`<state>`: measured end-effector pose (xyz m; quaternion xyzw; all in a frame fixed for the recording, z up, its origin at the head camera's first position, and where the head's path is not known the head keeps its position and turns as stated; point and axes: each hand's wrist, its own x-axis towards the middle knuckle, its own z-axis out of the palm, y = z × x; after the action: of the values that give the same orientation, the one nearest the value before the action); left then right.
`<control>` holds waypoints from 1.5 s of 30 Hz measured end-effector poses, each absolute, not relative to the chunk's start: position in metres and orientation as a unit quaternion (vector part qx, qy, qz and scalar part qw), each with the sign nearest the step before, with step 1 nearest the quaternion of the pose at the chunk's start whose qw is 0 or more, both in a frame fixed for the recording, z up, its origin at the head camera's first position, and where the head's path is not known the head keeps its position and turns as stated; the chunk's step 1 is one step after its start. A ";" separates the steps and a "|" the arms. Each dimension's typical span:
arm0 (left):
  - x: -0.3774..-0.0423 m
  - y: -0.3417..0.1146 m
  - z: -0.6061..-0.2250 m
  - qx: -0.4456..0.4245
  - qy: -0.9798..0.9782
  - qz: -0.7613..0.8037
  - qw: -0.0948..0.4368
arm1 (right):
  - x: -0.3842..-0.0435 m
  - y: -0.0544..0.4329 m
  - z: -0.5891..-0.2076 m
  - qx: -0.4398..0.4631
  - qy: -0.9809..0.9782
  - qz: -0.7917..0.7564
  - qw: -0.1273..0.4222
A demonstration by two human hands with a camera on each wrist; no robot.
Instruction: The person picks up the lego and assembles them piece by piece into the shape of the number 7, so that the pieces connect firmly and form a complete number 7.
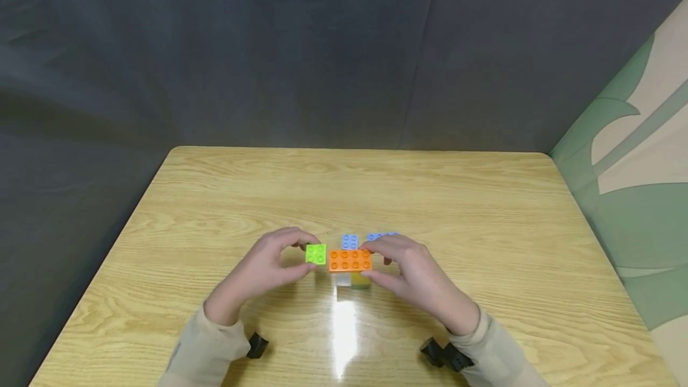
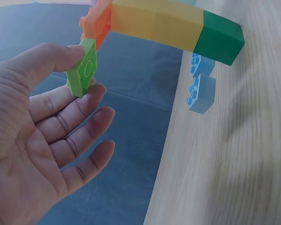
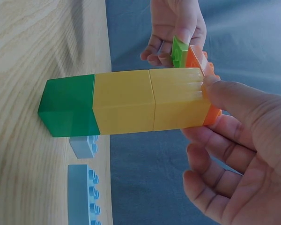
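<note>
**Two hands at a stacked brick tower on a wood-grain table**

The left hand (image 1: 263,270) pinches a glossy lime-green studded plate (image 1: 315,254) between thumb and forefinger, just beside the orange eight-stud brick (image 1: 350,260). The right hand (image 1: 414,273) grips that orange brick at the tower top. Only the wrist views reveal the column below: two yellow blocks (image 3: 150,99) on a dark green base block (image 3: 70,105). Two light blue bricks (image 2: 200,84) lie on the table (image 1: 430,196) behind.

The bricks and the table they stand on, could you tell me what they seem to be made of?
Orange brick and lime brick: apparently moulded plastic, given the uniform colour, round studs and smooth satin faces. Table: wood-grain top, possibly laminate, glossy enough to show a glare streak.
</note>
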<state>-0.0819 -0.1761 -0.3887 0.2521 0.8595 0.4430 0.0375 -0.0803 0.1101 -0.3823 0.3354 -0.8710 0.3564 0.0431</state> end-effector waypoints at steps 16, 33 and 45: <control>-0.074 -0.170 -0.393 0.255 0.828 0.495 0.071 | -0.081 0.112 -0.383 0.329 -0.870 0.365 0.033; -0.070 -0.169 -0.398 0.218 0.774 0.582 0.119 | -0.081 0.110 -0.383 0.335 -0.866 0.368 0.038; -0.071 -0.165 -0.401 0.227 0.677 0.680 0.167 | -0.081 0.109 -0.383 0.336 -0.867 0.367 0.038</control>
<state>-0.0706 -0.1646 -0.4009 0.2266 0.6768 0.6803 0.1667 -0.0813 0.1092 -0.3831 0.3361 -0.8667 0.3667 0.0380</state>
